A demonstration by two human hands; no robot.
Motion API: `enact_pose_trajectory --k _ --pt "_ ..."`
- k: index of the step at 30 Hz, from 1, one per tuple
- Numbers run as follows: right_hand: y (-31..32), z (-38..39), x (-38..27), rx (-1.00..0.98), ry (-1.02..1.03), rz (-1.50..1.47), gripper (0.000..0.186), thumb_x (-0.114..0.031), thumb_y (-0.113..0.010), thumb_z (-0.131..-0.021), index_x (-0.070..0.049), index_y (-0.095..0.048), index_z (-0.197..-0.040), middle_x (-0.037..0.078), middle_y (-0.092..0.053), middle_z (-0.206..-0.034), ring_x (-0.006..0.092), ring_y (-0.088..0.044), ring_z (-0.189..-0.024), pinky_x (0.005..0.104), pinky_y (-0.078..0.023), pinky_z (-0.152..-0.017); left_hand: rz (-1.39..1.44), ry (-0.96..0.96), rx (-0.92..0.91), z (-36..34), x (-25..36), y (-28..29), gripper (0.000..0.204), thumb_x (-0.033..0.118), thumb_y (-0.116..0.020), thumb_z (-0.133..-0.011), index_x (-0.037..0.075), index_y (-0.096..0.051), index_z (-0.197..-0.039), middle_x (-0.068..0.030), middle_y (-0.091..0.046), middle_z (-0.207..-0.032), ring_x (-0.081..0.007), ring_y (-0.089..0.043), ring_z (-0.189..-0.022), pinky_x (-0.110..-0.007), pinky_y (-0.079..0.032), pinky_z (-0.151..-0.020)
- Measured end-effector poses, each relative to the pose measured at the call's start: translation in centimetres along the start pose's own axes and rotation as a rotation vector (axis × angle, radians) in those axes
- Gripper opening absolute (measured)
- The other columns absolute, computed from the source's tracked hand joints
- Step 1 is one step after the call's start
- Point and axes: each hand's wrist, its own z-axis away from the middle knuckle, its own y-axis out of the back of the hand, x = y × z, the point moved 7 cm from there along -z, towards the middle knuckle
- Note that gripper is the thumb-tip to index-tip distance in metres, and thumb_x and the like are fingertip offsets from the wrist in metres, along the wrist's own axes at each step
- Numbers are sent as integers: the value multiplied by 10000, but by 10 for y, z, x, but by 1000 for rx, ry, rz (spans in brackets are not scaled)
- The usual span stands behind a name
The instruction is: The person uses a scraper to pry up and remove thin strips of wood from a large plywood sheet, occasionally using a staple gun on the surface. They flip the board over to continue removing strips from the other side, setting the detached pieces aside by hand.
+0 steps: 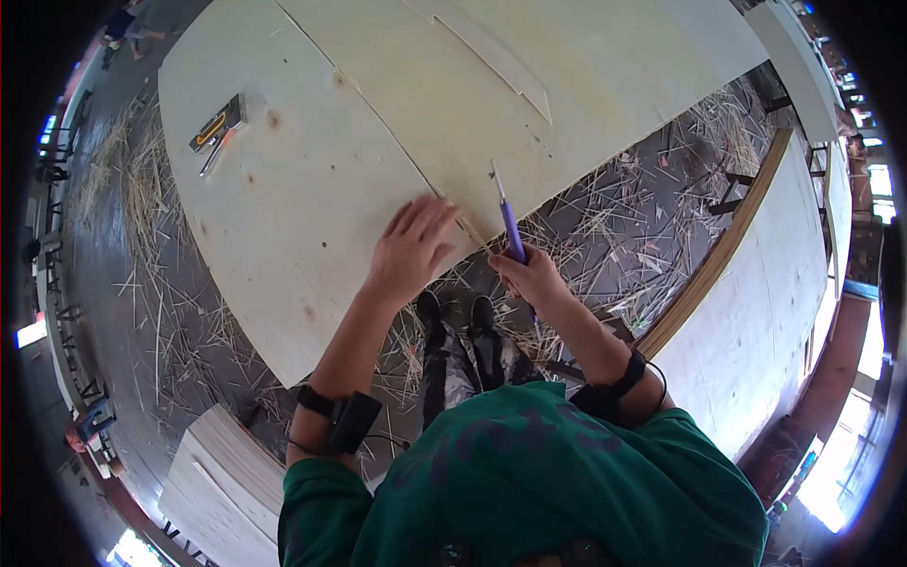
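Observation:
Under my hands lies a large sheet of pale plywood [274, 217], crossed by a long narrow seam [383, 123]. My left hand [408, 250] rests on the sheet at the seam, its fingers extended and holding nothing. Close by on the right, my right hand [531, 279] is closed around a slim purple-handled tool [511, 227] with a thin metal tip pointing away from me. I cannot make out the tip's exact kind. Between the two hands a thin wood strip [474, 236] runs along the seam to my right fingertips; whether they pinch it is unclear.
A black-and-yellow box [219, 123] with a slim metallic item [213, 159] lies on the left of the sheet. Thin veneer pieces [496, 71] lie at the far side. Wood scraps [614, 236] litter the floor. Stacked sheets [746, 293] stand right, more [222, 463] lower left.

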Motion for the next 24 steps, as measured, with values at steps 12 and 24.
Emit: enact_pose_trajectory --k 12,24 --pt "-20 -39 -45 130 232 581 360 -345 -688 -886 6 -638 -953 153 -667 -757 309 -688 -709 402 -535 -659 -190 -241 -60 -14 -57 -30 435 237 -682 -814 216 -643 -1246 2 -576 -1312 -214 -517 -1244 -422 -448 -1051" --pt "-140 57 -33 508 487 625 272 -177 -526 -1013 -60 -416 -1232 93 -566 -659 258 -640 -593 369 -491 -492 -134 -425 -119 34 -127 61 444 171 -619 -832 233 -628 -1272 -19 -562 -1336 -292 -487 -1246 -418 -461 -1023"
